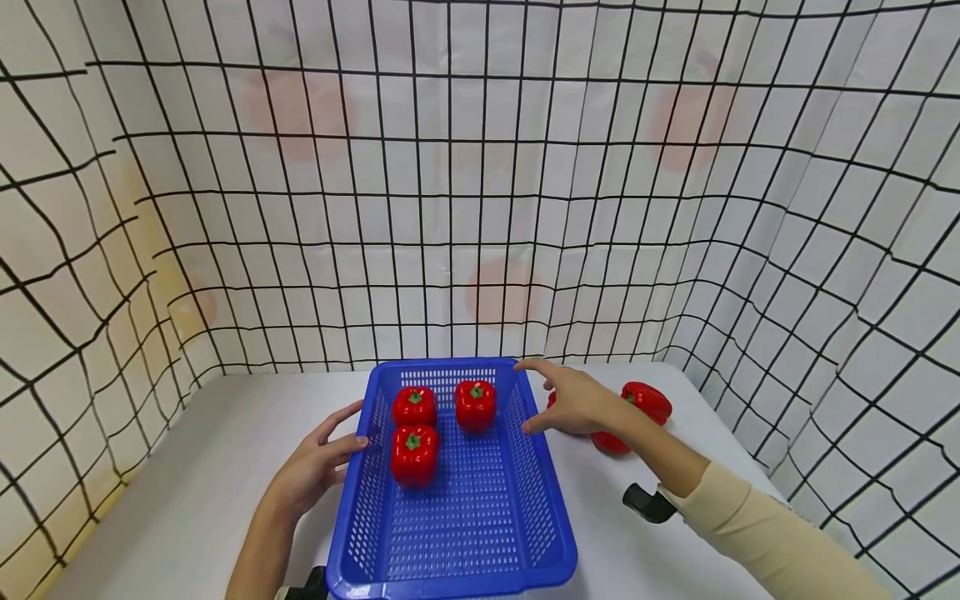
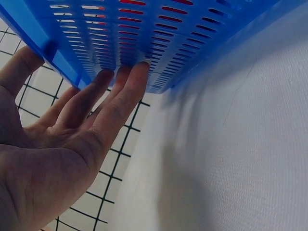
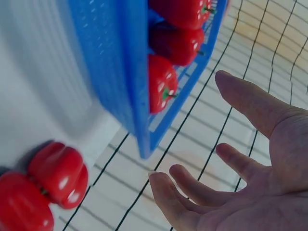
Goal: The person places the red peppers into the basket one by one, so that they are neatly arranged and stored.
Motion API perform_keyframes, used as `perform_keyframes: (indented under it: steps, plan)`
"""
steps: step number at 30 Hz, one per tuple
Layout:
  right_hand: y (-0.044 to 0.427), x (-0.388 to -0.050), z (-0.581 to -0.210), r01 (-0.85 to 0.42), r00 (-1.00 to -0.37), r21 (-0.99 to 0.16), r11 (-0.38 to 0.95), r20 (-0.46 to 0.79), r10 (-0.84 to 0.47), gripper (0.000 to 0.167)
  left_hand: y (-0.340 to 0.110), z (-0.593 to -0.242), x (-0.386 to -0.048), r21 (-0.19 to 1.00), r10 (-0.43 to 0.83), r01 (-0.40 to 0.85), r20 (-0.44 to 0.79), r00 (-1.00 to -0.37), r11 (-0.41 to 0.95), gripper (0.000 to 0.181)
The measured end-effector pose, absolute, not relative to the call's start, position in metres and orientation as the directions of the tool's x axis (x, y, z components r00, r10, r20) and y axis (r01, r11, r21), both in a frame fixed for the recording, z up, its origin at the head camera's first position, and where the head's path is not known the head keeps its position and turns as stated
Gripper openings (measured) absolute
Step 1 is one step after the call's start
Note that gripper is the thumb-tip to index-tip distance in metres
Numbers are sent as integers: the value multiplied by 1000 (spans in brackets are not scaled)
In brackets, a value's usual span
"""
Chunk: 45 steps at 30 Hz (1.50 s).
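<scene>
A blue perforated basket (image 1: 468, 575) stands on the white surface, with three red bell peppers in its far half: two in line at the left (image 1: 414, 458) (image 1: 414, 407) and one (image 1: 476, 408) at the right. The left hand (image 1: 311, 467) is at the basket's left side; in the left wrist view its extended fingers (image 2: 120, 96) touch the slotted wall. Beside the right rim, the right hand (image 1: 581, 404) is spread with thumb and fingers apart and nothing in it. The right wrist view shows a gap between this hand (image 3: 240, 178) and the basket (image 3: 139, 115).
Red peppers (image 1: 647, 402) lie on the white surface right of the basket, partly hidden by the right hand and forearm; two (image 3: 57, 174) show in the right wrist view. Black grid netting (image 1: 450, 196) over pale printed sheets encloses the back and both sides.
</scene>
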State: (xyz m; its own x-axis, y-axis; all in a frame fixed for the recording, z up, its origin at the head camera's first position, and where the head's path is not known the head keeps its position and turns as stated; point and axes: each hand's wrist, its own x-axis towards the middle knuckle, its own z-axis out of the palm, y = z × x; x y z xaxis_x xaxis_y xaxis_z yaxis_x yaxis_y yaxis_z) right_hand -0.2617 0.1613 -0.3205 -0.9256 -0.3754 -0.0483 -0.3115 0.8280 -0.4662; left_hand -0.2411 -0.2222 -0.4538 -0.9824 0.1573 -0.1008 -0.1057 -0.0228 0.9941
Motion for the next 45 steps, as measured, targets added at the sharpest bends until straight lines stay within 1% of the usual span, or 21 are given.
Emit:
perform_keyframes:
  steps: [3, 6, 11, 14, 17, 27, 31, 36, 45]
  plan:
    - [176, -263, -320, -298, -935, -446, 844, -41, -352, 88, -222, -454, -241, 994, 155, -107, -101, -983, -25, 76]
    - [189, -265, -319, -268, -945, -449, 852, -49, -323, 88, -222, -454, -242, 994, 152, -106, -102, -983, -21, 76]
    - [209, -270, -317, -244, -954, -485, 840, -38, -299, 92, -223, -455, -241, 994, 159, -102, -97, -983, -26, 76]
    - [220, -275, -316, -261, -955, -468, 844, -2, -296, 95, -224, -455, -241, 994, 168, -103, -94, -981, -45, 75]
    - [231, -281, -317, -269, -959, -427, 863, 33, -282, 97, -224, -454, -241, 993, 182, -101, -89, -979, -59, 74]
    - [270, -303, -332, -213, -977, -399, 892, 80, -198, 90, -224, -455, -242, 994, 198, -91, -78, -977, -58, 74]
    - [285, -312, -340, -188, -982, -412, 892, 75, -173, 87, -223, -456, -242, 994, 188, -95, -83, -979, -56, 75]
    - [301, -320, -347, -154, -987, -445, 882, 35, -154, 84, -222, -456, -242, 994, 178, -98, -87, -980, -55, 75]
    - [318, -334, -361, -71, -994, -449, 891, -40, -100, 86, -224, -454, -242, 993, 180, -99, -87, -980, -60, 74]
